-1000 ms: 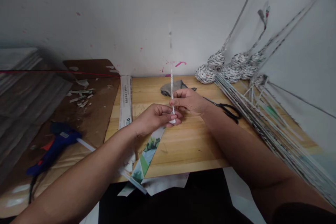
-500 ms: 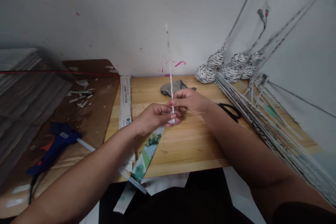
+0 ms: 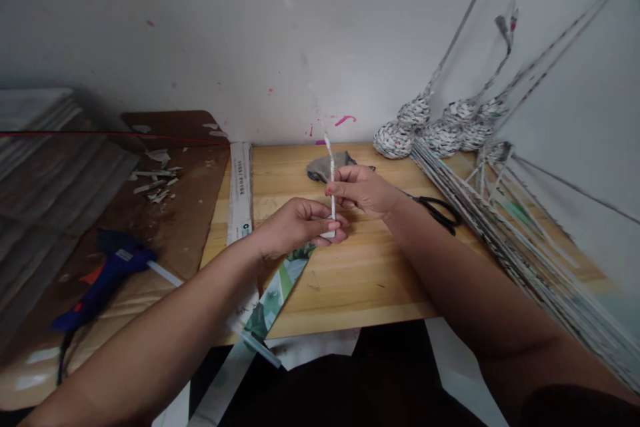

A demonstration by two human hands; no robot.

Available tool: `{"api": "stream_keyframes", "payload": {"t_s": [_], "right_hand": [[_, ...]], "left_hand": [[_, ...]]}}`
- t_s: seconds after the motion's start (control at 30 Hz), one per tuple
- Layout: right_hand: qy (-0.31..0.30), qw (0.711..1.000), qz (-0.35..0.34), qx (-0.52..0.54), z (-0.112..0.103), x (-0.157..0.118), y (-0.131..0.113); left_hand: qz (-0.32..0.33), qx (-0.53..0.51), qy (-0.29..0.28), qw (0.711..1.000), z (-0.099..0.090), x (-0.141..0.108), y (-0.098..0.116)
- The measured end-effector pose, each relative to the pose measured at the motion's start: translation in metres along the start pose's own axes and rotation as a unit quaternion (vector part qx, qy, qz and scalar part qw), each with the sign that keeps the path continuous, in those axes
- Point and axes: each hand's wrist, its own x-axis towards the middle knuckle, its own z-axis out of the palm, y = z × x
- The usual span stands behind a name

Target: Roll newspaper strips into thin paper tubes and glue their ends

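Observation:
A thin white twisted paper cord point(image 3: 331, 159) stands upright between my hands, its upper end blurred by motion. My right hand point(image 3: 361, 191) pinches this cord between thumb and fingertips. Just below, my left hand point(image 3: 313, 221) is closed on the cord's foot, where it passes into a flat paper strip. That paper strip point(image 3: 280, 283), printed in green and white, slants from under the left hand down over the table edge toward my lap. Behind the hands lies a crumpled grey cloth point(image 3: 330, 165).
Black-handled scissors point(image 3: 440, 212) lie right of my right hand, by a bundle of paper sticks point(image 3: 480, 233). Woven paper gourd shapes point(image 3: 395, 140) stand by the wall. At left are a blue glue gun point(image 3: 107, 280), paper scraps point(image 3: 157, 180) and stacked sheets point(image 3: 50, 200).
The cord's upper part has gone from straight to bent and blurred. My right hand sits slightly higher above the left. The printed strip's lower end has slid further down toward the lap.

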Motion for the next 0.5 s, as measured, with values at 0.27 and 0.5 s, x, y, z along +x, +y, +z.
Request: {"api": "stream_keyframes", "payload": {"t_s": [0.27,0.5], "right_hand": [[-0.020,1.000,0.005,-0.010,-0.0013,-0.0002,0.0002],[-0.060,0.998,0.021,-0.016,-0.0022,-0.0024,-0.0010]], "left_hand": [[-0.019,0.001,0.005,1.000,0.0034,-0.0012,0.0036],[-0.010,-0.012,-0.003,1.000,0.0012,-0.0001,0.0004]]}}
